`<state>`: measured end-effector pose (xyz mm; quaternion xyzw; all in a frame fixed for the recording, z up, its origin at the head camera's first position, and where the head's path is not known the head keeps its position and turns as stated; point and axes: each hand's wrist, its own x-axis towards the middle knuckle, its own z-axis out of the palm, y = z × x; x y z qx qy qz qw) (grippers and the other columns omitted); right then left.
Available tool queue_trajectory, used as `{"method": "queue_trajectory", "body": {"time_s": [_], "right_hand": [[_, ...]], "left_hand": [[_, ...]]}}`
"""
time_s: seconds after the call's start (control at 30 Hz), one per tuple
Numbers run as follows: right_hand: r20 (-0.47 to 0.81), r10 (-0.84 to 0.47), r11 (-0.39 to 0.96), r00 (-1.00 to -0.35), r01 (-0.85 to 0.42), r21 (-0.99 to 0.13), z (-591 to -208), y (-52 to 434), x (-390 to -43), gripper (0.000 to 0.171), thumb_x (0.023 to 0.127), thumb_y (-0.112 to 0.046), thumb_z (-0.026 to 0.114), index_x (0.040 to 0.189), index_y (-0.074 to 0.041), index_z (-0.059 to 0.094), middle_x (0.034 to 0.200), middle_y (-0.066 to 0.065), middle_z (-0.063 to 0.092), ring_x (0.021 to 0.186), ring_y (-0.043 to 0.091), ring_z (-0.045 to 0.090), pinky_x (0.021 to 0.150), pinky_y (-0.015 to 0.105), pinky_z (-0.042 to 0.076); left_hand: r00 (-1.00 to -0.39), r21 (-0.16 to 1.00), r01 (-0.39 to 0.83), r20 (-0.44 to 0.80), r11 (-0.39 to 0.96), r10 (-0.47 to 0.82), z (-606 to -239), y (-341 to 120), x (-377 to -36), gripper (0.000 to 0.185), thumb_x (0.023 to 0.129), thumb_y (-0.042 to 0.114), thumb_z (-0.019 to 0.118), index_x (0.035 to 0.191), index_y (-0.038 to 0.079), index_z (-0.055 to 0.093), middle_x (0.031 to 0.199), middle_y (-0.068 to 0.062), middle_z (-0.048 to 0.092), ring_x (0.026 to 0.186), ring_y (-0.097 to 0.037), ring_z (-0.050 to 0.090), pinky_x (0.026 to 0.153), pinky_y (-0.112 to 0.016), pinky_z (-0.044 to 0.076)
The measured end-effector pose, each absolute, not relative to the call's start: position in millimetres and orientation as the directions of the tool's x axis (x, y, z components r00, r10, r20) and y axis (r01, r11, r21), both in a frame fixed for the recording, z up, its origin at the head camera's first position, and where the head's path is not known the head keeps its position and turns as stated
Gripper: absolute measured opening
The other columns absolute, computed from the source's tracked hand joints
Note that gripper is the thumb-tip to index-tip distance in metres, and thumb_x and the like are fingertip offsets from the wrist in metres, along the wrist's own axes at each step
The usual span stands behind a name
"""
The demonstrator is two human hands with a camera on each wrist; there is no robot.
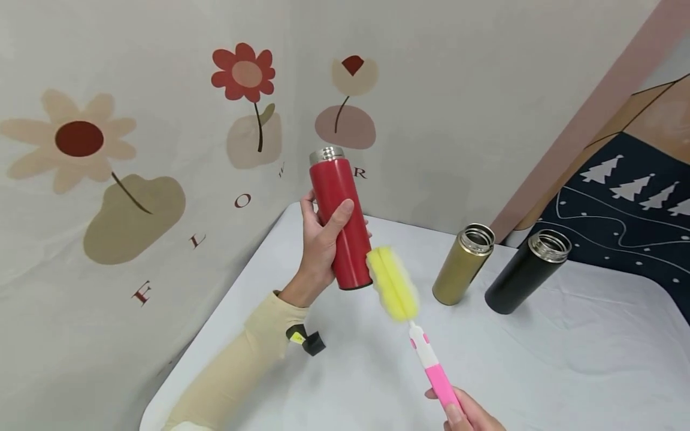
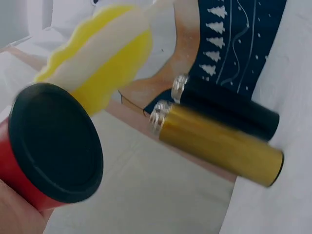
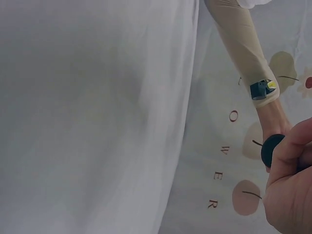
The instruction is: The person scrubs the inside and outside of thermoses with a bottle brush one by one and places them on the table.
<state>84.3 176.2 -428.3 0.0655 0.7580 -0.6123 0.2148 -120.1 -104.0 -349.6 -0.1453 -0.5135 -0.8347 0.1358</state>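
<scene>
My left hand (image 1: 321, 239) grips a red thermos flask (image 1: 341, 221) and holds it above the table, tilted, with its bare steel mouth up. No lid is on it. Its dark round base (image 2: 56, 144) faces the left wrist camera. In my right hand (image 1: 466, 413) is a bottle brush with a pink and white handle (image 1: 441, 383); fingers and thumb wrap the handle's lower end. The brush's yellow and white sponge head (image 1: 393, 284) is up beside the flask's lower end; whether they touch I cannot tell. The right wrist view shows the right hand (image 3: 292, 180) partly covering the flask's base.
A gold flask (image 1: 463, 263) and a black flask (image 1: 525, 272) stand lidless on the right of the white-covered table (image 1: 377, 371). Behind hangs a pale cloth (image 1: 442, 120) printed with flowers and letters. A dark cloth with white trees (image 1: 625, 197) is at the far right.
</scene>
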Motion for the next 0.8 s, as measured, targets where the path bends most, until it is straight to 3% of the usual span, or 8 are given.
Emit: {"method": "queue_trajectory", "body": {"time_s": [0.23,0.33,0.43,0.6,0.8], "right_hand": [[-0.313,-0.040,0.112,-0.949,0.307,-0.945,-417.3,147.1,76.5,0.040,0.116,-0.032,0.055,0.136,0.002,0.063,0.060,0.009,0.045,0.045,0.019,0.036,0.039,0.028,0.033],[-0.288,-0.023,0.049,-0.957,0.286,-0.957,-410.5,138.9,69.8,0.042,0.116,-0.037,0.054,0.137,-0.001,0.064,0.060,0.011,0.045,0.043,0.021,0.039,0.038,0.027,0.039],[-0.240,-0.025,0.005,-0.971,0.240,-0.971,-405.7,134.1,61.6,0.044,0.117,-0.039,0.052,0.139,-0.002,0.063,0.061,0.012,0.045,0.043,0.022,0.042,0.038,0.030,0.046],[-0.101,-0.024,-0.064,-0.995,0.102,-0.993,-397.4,134.7,45.4,0.038,0.119,-0.034,0.047,0.137,-0.005,0.064,0.059,0.012,0.042,0.041,0.028,0.038,0.035,0.033,0.046],[-0.069,-0.050,-0.093,-0.996,0.073,-0.993,-395.9,137.0,42.3,0.034,0.120,-0.028,0.044,0.137,-0.006,0.063,0.059,0.012,0.042,0.040,0.027,0.038,0.035,0.032,0.047]], "left_hand": [[-0.936,0.860,0.311,0.351,-0.404,0.026,-359.2,-88.1,-106.8,0.064,0.104,0.030,0.062,0.160,0.017,0.035,0.145,-0.017,0.054,0.126,-0.033,0.062,0.097,-0.044,0.061],[-0.938,0.882,0.294,0.339,-0.368,0.064,-365.5,-81.8,-102.2,0.066,0.102,0.035,0.061,0.160,0.016,0.036,0.141,-0.014,0.056,0.123,-0.029,0.061,0.094,-0.042,0.062],[-0.939,0.897,0.256,0.319,-0.360,0.126,-371.7,-76.1,-98.1,0.070,0.099,0.037,0.069,0.158,0.017,0.037,0.137,-0.014,0.058,0.116,-0.030,0.065,0.089,-0.047,0.064],[-0.930,0.926,0.220,0.294,-0.308,0.219,-379.0,-68.0,-92.0,0.074,0.093,0.028,0.080,0.155,0.019,0.041,0.137,-0.014,0.058,0.119,-0.034,0.066,0.088,-0.052,0.064],[-0.914,0.919,0.273,0.340,-0.285,0.222,-378.5,-66.5,-91.3,0.070,0.099,0.027,0.070,0.161,0.018,0.039,0.140,-0.014,0.057,0.125,-0.034,0.062,0.091,-0.048,0.063]]}}
